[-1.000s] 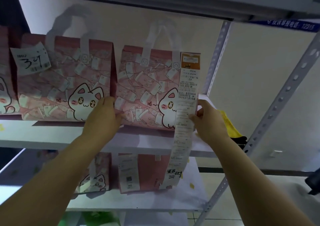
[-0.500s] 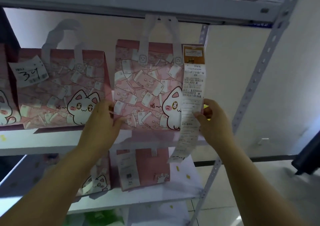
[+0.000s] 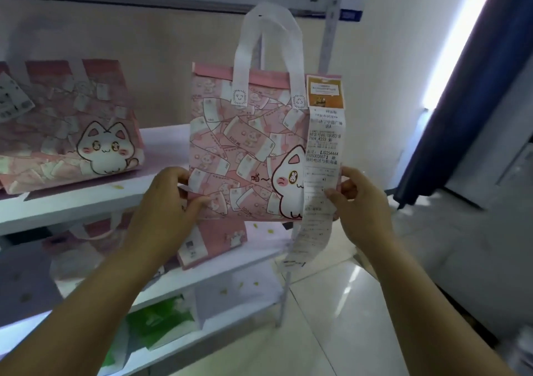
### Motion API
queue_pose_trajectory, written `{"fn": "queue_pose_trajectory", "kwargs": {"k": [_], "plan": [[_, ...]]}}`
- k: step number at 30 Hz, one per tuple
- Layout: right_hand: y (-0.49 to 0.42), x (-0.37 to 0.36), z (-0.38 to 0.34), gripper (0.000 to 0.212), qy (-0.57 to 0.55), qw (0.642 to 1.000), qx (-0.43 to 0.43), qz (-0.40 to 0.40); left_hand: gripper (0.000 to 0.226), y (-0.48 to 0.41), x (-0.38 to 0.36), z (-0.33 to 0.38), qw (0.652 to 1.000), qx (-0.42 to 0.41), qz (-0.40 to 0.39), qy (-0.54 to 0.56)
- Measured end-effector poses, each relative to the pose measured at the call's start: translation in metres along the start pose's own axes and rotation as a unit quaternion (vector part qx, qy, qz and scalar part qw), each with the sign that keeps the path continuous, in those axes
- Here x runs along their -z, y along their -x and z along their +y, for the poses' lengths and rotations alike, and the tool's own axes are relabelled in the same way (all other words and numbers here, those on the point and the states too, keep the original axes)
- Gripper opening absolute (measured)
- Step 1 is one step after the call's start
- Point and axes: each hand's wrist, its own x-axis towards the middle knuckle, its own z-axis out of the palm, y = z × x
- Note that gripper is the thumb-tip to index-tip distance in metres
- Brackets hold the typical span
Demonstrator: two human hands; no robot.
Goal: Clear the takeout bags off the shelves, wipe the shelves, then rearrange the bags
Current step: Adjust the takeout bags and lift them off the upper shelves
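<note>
Lifted off the shelf (image 3: 72,207), the bag (image 3: 239,150) sits upright between left hand (image 3: 164,205) and right hand (image 3: 360,202), fingers (image 3: 180,175) pinching its side edges (receipt (image 3: 324,156) dangling), presumably keeping contents level.

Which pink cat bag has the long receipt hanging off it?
The held bag, gripped by left hand and right hand: its long receipt dangles below its bottom edge. The bag on the shelf carries only a short tag.

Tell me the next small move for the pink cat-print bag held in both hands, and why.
Probably carry the pink cat-print takeout bag away and set it down: the left hand and right hand grip its lower sides, and it is clear of the white shelf board, where another pink bag stands.
</note>
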Motion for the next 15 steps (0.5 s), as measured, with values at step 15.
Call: {"fn": "queue_pose_trajectory", "kwargs": {"k": [15], "plan": [[0.031, 0.256, 0.133, 0.023, 0.064, 0.991, -0.049, 0.104, 0.035, 0.032, -0.213, 0.195, 0.988, -0.105, -0.102, 0.057]]}}
